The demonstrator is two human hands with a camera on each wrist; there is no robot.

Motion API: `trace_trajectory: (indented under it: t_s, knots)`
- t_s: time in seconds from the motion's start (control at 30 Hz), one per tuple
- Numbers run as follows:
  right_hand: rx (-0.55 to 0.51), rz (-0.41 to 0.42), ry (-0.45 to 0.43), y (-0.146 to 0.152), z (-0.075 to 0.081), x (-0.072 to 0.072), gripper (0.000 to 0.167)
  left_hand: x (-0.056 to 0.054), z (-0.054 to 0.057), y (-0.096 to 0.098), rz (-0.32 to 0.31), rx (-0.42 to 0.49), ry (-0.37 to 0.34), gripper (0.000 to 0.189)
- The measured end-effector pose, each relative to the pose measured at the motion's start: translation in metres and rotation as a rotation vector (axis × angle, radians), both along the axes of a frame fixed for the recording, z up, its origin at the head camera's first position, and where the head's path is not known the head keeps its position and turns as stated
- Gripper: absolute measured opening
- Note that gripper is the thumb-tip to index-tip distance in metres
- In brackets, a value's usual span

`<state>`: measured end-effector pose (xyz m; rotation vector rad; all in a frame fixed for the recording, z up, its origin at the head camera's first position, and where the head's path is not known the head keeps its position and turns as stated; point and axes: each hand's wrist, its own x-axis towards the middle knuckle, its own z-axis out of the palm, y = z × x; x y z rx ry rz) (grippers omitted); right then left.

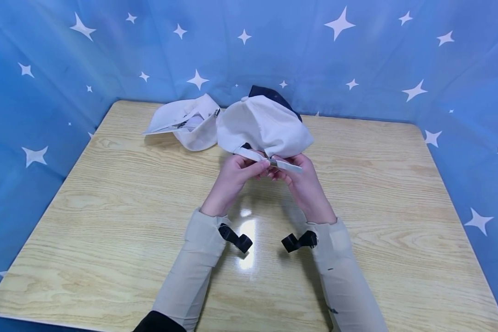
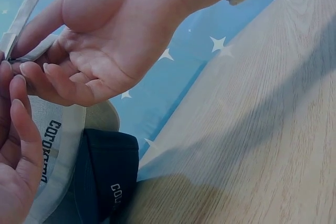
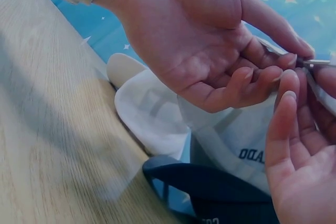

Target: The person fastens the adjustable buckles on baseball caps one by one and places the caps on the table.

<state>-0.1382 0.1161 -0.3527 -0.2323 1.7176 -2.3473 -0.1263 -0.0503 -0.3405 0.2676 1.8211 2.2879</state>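
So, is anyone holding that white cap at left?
No, the left white cap lies on the table, while the left hand and right hand hold the strap of another white cap.

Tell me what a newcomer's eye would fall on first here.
Probably the dark-brimmed cap, above centre in the head view, its strap pinched by the left hand and right hand. Next, the white cap lying on the table to its left, then the starry curtain behind.
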Motion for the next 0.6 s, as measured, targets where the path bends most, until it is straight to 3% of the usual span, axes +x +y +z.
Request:
trace_trajectory:
  t_s: [0.6]
  knots:
    - [0.006,-0.003,-0.009,0.0002,-0.0026,-0.0018,0.030,-0.0009,-0.0011,0.0002,0.003,-0.009,-0.003,0.013]
